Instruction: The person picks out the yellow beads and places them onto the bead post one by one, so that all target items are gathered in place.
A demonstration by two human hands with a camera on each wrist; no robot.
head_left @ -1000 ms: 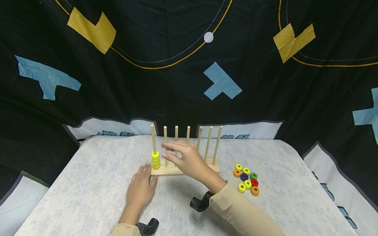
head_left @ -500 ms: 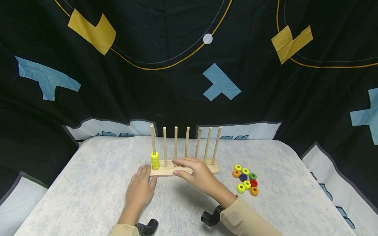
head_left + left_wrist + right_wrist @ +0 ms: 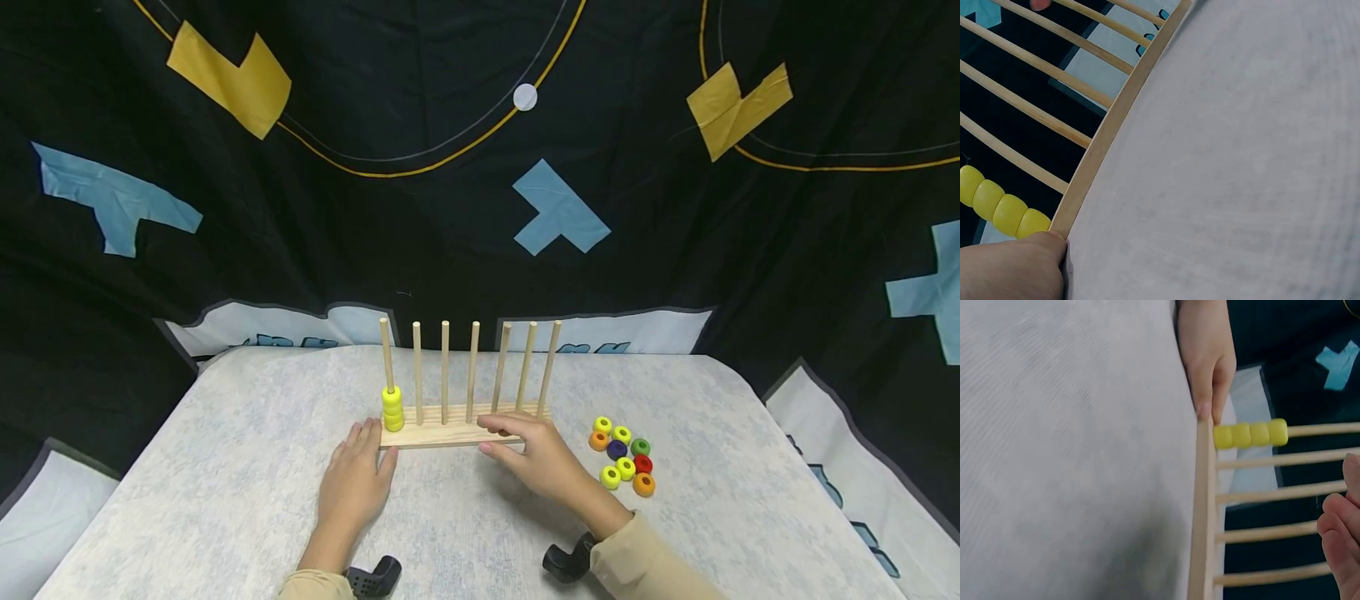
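Fingers (image 3: 363, 437) of the left hand (image 3: 351, 485) lie straight and relaxed against the left end of the wooden rack (image 3: 442, 434), the thumb (image 3: 389, 461) at its front edge. Just beside them, four yellow beads (image 3: 393, 408) sit stacked on the leftmost of seven wooden pegs (image 3: 445, 367). The rack stands across the middle of the counter (image 3: 225, 467). By its right part hangs the right hand (image 3: 542, 462) — released, fingers gently bent and thumb apart; whether it touches the rack I cannot tell. Right of that, loose beads (image 3: 617, 451) lie clustered — yellow, orange, purple, green and red.
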